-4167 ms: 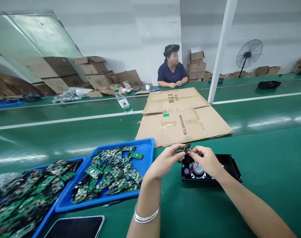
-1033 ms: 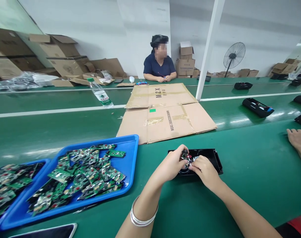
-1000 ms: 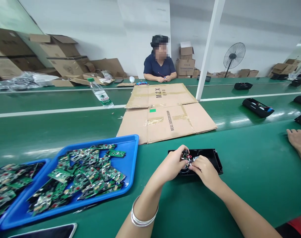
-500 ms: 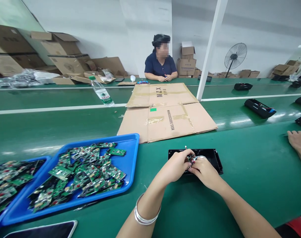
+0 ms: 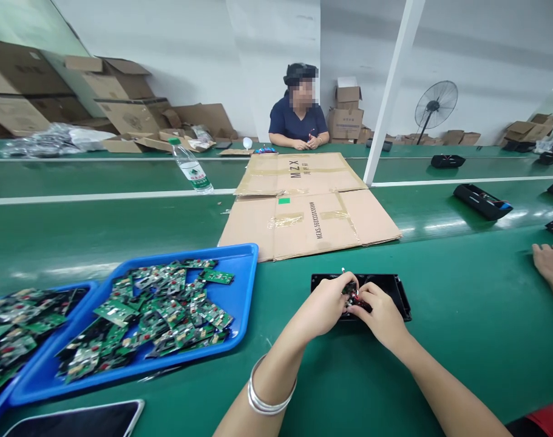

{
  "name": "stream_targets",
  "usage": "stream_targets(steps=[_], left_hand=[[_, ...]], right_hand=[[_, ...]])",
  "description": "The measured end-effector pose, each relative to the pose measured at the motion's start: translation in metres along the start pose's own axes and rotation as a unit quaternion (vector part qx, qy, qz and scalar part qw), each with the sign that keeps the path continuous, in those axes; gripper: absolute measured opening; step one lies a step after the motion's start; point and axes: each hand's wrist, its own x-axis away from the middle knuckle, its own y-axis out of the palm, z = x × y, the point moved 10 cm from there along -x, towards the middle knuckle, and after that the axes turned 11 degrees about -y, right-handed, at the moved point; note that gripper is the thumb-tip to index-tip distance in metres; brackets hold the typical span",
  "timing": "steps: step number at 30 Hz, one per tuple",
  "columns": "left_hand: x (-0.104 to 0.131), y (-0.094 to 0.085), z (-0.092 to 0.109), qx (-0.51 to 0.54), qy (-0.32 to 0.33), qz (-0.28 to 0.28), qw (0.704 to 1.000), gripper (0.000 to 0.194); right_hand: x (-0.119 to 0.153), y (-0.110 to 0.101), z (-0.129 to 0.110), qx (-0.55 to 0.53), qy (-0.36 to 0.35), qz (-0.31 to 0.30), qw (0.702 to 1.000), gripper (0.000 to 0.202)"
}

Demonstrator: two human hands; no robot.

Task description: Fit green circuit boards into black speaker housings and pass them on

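Over a black plastic housing (image 5: 394, 294) on the green table, my two hands meet at its left half. My left hand (image 5: 327, 303) is closed on a small circuit board (image 5: 350, 290), mostly covered by the fingers. Thumb and fingers of my right hand (image 5: 382, 314) pinch thin red and white wires (image 5: 354, 298) against the board's right side. Exactly where the wires join the board is hidden. A small white wire tip (image 5: 343, 270) sticks up behind my left fingers.
To the left, a blue tray (image 5: 251, 291) holds many green circuit boards, with a second blue tray (image 5: 91, 290) beside it. Flattened cardboard (image 5: 303, 224), a water bottle (image 5: 192, 169) and a phone-like device (image 5: 76, 422) lie around. A co-worker's hand (image 5: 549, 264) rests at right.
My right fingers have shifted slightly at the board, and the red wires show more now. My left hand keeps its grip. The whole view has moved a little.
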Motion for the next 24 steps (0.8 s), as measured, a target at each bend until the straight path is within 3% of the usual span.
stream_targets(steps=[4, 11, 16, 24], left_hand=[[0.001, -0.004, 0.003, 0.006, -0.002, 0.03, 1.0, 0.022], [0.003, -0.001, 0.01, -0.028, -0.002, 0.022, 0.999, 0.029], [0.001, -0.001, 0.01, -0.02, -0.003, 0.029, 0.999, 0.026], [0.001, 0.004, 0.007, 0.035, -0.009, -0.037, 0.999, 0.024]], right_hand=[[0.001, -0.007, 0.002, 0.015, 0.002, 0.039, 0.999, 0.027], [-0.003, -0.001, -0.007, 0.005, -0.038, -0.001, 0.999, 0.027], [-0.003, -0.003, -0.013, 0.022, -0.057, 0.016, 0.998, 0.03], [-0.001, -0.008, 0.003, 0.001, 0.019, 0.027, 0.999, 0.012]])
